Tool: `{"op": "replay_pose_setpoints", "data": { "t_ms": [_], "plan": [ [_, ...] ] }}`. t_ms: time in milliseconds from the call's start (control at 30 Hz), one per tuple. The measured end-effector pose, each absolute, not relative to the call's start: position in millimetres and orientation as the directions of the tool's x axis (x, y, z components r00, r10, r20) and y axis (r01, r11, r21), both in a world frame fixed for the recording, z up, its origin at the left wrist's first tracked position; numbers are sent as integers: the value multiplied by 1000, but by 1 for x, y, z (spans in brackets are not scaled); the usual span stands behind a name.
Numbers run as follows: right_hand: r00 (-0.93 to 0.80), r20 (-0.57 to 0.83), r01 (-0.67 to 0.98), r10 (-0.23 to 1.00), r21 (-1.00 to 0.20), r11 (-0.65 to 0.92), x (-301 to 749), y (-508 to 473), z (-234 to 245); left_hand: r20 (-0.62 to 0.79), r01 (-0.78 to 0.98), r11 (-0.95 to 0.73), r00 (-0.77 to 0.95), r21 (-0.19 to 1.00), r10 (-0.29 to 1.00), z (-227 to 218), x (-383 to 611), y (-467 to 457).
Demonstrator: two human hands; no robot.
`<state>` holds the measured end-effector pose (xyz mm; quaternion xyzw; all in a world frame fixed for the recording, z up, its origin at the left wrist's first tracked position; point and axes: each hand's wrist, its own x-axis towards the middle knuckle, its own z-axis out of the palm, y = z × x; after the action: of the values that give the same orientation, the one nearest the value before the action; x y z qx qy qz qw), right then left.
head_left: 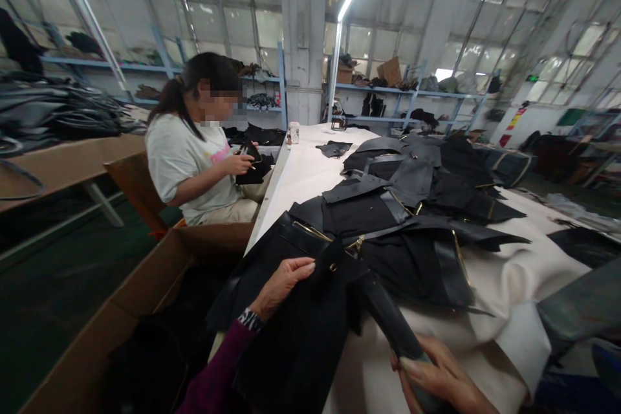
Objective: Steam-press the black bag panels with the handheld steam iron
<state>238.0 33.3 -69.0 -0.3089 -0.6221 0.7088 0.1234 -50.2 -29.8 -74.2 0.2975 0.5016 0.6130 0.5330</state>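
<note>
1. Step in view: both hands are on a blk leather bag panel [301,349] w/ gold zip, at the near edge of the table, approx 6 o'clock.
2. LH [286,281], maroon sleeve, at 6-7 o'clock: fingers nearly straight, hand open, lying on the panel's upper part, no visible grip.
3. RH [436,375], at 5 o'clock: fingers curled around a long blk leather strap [388,317], holding it; strap runs up toward the panel.
4. Pile of blk leather bag pieces [402,233] w/ straps and gold zips sits just past the hands, 12-2 o'clock, on white-covered table [301,168].
5. Co-worker [194,155] sits at 11 o'clock, both hands on a blk piece [252,168]. Cardboard box [150,278] at 8 o'clock.
</note>
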Motion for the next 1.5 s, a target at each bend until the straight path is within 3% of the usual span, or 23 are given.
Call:
{"op": "replay_pose_setpoints", "data": {
  "t_ms": [100, 267, 400, 567, 767, 867, 1233, 1367, 1500],
  "plan": [
    [-837, -233, 161, 495, -970, -185, 222, 37, -54, -165, -353, 59, -279, 934, 946, -74, -50, -28],
    [-809, -178, 115, 560, -982, -147, 210, 42, -43, -149, -357, 41, -280, 933, 948, -75, -50, -28],
    [-837, -179, 123, 518, -982, -141, 211, 47, -47, -129, -370, 25, -257, 929, 958, -73, -48, -29],
    [-852, -82, 81, 517, -996, -25, 211, 53, -45, -120, -387, 19, -237, 922, 964, -73, -48, -30],
    [-784, -153, 115, 602, -988, -101, 218, 55, -35, -126, -367, 27, -249, 930, 960, -70, -48, -32],
    [-811, -182, 121, 556, -982, -146, 221, 45, -34, -113, -348, 20, -249, 937, 962, -69, -47, -33],
    [-859, -215, 196, 464, -977, -89, 197, 11, -28, -20, -176, -27, -259, 984, 966, -70, -50, -31],
    [-832, -231, 188, 504, -973, -136, 187, 17, -19, -32, -234, -19, -211, 972, 977, -68, -48, -34],
    [-830, -142, 130, 539, -990, -61, 194, 25, -10, -95, -361, 7, -226, 932, 970, -70, -50, -34]
  ]
}}
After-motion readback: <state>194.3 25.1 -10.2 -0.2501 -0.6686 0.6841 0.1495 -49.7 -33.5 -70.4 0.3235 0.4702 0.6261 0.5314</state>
